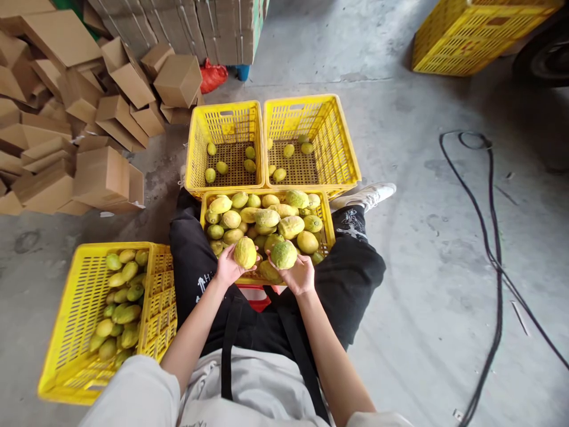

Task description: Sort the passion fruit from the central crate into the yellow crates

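My left hand [230, 267] holds a yellow-green fruit [245, 253], and a greener fruit [284, 255] rests in my right hand [300, 276]. Both hands are over the near edge of a yellow crate [329, 228] filled with similar fruits, between my legs. Beyond it stand two more yellow crates, the back left crate [190, 148] and the back right crate [345, 148], each with several fruits on its bottom. Another yellow crate [66, 314] at the left holds a heap of fruits along its right side.
Cardboard boxes [100, 175] are piled at the left. A red bag [213, 76] lies by a stack of cartons at the back. Yellow crates [471, 38] stand at the back right near a tyre [549, 56]. A black cable [498, 296] runs over the floor at the right.
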Motion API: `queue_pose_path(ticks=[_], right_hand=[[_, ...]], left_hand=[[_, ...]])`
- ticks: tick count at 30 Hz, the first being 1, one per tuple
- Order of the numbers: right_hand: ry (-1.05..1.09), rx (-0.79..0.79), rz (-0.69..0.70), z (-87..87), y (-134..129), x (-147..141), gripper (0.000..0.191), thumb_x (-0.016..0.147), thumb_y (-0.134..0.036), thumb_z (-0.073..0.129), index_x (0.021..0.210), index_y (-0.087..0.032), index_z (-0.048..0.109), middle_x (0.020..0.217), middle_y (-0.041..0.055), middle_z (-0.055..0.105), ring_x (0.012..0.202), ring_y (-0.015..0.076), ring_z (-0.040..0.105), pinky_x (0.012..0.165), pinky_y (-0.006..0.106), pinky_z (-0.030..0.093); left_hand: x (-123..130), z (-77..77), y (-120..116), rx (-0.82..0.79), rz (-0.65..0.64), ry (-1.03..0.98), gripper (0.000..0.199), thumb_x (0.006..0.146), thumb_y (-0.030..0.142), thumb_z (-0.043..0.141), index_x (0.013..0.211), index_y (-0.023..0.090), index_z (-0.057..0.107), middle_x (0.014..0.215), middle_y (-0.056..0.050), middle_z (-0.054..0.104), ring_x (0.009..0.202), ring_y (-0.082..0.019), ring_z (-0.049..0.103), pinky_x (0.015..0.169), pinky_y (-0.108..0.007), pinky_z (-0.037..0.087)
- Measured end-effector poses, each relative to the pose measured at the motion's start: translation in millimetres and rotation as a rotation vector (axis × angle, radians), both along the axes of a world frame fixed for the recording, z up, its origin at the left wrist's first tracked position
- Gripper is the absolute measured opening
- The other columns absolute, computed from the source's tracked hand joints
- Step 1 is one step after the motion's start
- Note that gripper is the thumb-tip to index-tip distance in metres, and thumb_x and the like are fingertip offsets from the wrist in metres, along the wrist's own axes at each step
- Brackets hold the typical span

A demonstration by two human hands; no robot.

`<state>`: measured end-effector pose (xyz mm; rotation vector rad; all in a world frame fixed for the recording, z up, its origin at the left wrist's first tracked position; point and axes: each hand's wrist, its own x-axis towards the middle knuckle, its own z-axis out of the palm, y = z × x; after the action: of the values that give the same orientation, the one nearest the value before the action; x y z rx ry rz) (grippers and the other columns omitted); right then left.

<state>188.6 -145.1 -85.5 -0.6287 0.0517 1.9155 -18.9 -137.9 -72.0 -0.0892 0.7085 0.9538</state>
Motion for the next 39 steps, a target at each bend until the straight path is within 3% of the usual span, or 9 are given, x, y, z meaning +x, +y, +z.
queue_pose_path(ticks=[3, 6, 9, 13, 22, 26, 30, 33, 39], right_hand=[[0.018, 0.011, 0.016, 2.6, 0, 0, 0.045, 0.077, -0.033, 0.056, 0.121, -0.028, 0.055, 0.113, 0.007, 0.069, 0.112, 0.0303, 0.061, 0.093, 0.058, 0.048], [-0.005, -0.011, 0.028, 2.1, -1, 1, 0.047, 0.077, -0.038, 0.06, 0.122, -0.026, 0.054, 0.108, 0.0072, 0.071, 0.102, 0.028, 0.067, 0.085, 0.051, 0.055], [-0.028, -0.032, 0.032, -1.9, -2, 3, 0.049, 0.075, -0.041, 0.066, 0.121, -0.028, 0.054, 0.104, 0.0044, 0.072, 0.09, 0.024, 0.07, 0.073, 0.039, 0.061], [-0.042, -0.06, 0.049, -7.5, -3, 2, 0.053, 0.074, -0.039, 0.069, 0.123, -0.028, 0.053, 0.099, 0.005, 0.073, 0.089, 0.0226, 0.071, 0.064, 0.031, 0.061], [-0.098, -0.019, 0.068, -2.4, -2, -4, 0.048, 0.074, -0.031, 0.067, 0.121, -0.032, 0.052, 0.106, 0.0022, 0.071, 0.099, 0.0264, 0.068, 0.083, 0.049, 0.057], [-0.053, -0.007, 0.054, 3.3, 0, -3, 0.044, 0.076, -0.034, 0.06, 0.12, -0.03, 0.052, 0.114, 0.005, 0.068, 0.113, 0.0298, 0.061, 0.091, 0.056, 0.05], [-0.039, 0.007, 0.052, 4.7, -1, -4, 0.048, 0.073, -0.032, 0.061, 0.12, -0.03, 0.053, 0.119, 0.0055, 0.066, 0.119, 0.0311, 0.057, 0.095, 0.058, 0.046], [-0.049, 0.004, 0.063, 2.4, -2, -5, 0.051, 0.072, -0.035, 0.067, 0.12, -0.03, 0.053, 0.112, 0.0048, 0.069, 0.113, 0.03, 0.061, 0.094, 0.055, 0.049], [-0.093, -0.043, 0.095, -7.4, -4, -1, 0.051, 0.073, -0.047, 0.067, 0.118, -0.026, 0.056, 0.096, 0.0044, 0.074, 0.087, 0.0218, 0.071, 0.068, 0.034, 0.061]], left_hand=[[1, 2.2, 0, -0.01, 0.029, -0.022, 0.045, 0.089, 0.033, 0.042, 0.129, 0.016, 0.051, 0.111, -0.016, 0.065, 0.104, -0.032, 0.063, 0.087, -0.053, 0.049], [2, 1.9, 0, -0.024, 0.045, -0.011, 0.043, 0.09, 0.036, 0.043, 0.123, 0.012, 0.055, 0.105, -0.016, 0.067, 0.104, -0.031, 0.062, 0.091, -0.054, 0.046], [2, -0.6, 0, -0.049, 0.047, 0.037, 0.041, 0.091, 0.041, 0.043, 0.112, 0.01, 0.06, 0.098, -0.015, 0.069, 0.1, -0.029, 0.064, 0.089, -0.049, 0.049], [2, -4.6, 0, -0.089, 0.03, 0.1, 0.039, 0.089, 0.042, 0.046, 0.105, 0.01, 0.062, 0.095, -0.015, 0.069, 0.095, -0.027, 0.065, 0.08, -0.041, 0.053], [4, -4.0, -2, -0.005, -0.017, 0.134, 0.033, 0.087, 0.036, 0.05, 0.108, 0.013, 0.062, 0.105, -0.015, 0.067, 0.096, -0.026, 0.065, 0.08, -0.038, 0.052], [4, -8.5, -1, 0.001, -0.022, 0.161, 0.039, 0.087, 0.043, 0.05, 0.107, 0.012, 0.063, 0.102, -0.014, 0.068, 0.085, -0.022, 0.066, 0.069, -0.031, 0.052], [4, -9.9, 1, -0.019, -0.016, 0.169, 0.055, 0.089, 0.058, 0.036, 0.104, 0.013, 0.064, 0.098, -0.012, 0.068, 0.074, -0.018, 0.064, 0.06, -0.028, 0.052], [3, -7.7, 3, -0.07, -0.014, 0.155, 0.066, 0.088, 0.065, 0.027, 0.109, 0.013, 0.063, 0.096, -0.013, 0.068, 0.073, -0.019, 0.064, 0.059, -0.029, 0.052], [5, 0.2, 2, -0.031, 0.038, 0.063, 0.049, 0.089, 0.045, 0.04, 0.131, 0.024, 0.05, 0.11, -0.011, 0.066, 0.098, -0.027, 0.064, 0.082, -0.046, 0.051]])
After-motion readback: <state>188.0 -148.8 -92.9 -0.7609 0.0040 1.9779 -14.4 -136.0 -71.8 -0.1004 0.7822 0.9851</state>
